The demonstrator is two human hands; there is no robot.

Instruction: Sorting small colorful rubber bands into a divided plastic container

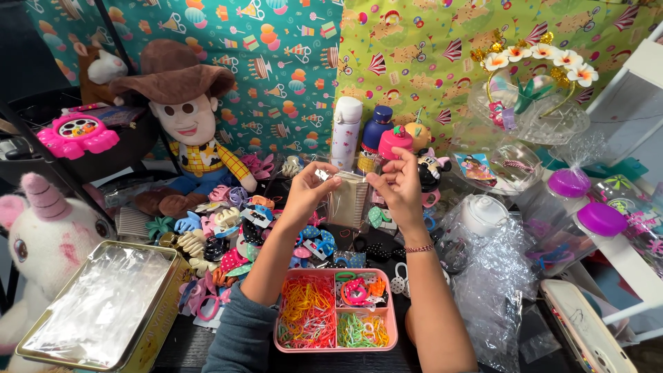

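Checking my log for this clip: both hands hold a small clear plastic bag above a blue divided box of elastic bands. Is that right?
Not quite. The head view shows the divided box is pink, not blue. Otherwise right: left hand and right hand hold the small clear plastic bag above it.

Both hands are raised over the middle of the desk, the left hand (306, 192) and right hand (399, 188) pinching the top corners of a small clear plastic bag (347, 200) between them. Below the forearms, near the front edge, sits a pink compartment box (336, 310) of coloured elastic bands. A gold tin (103, 311) of clear bags lies at the front left corner, beside a heap of hair clips (221, 242).
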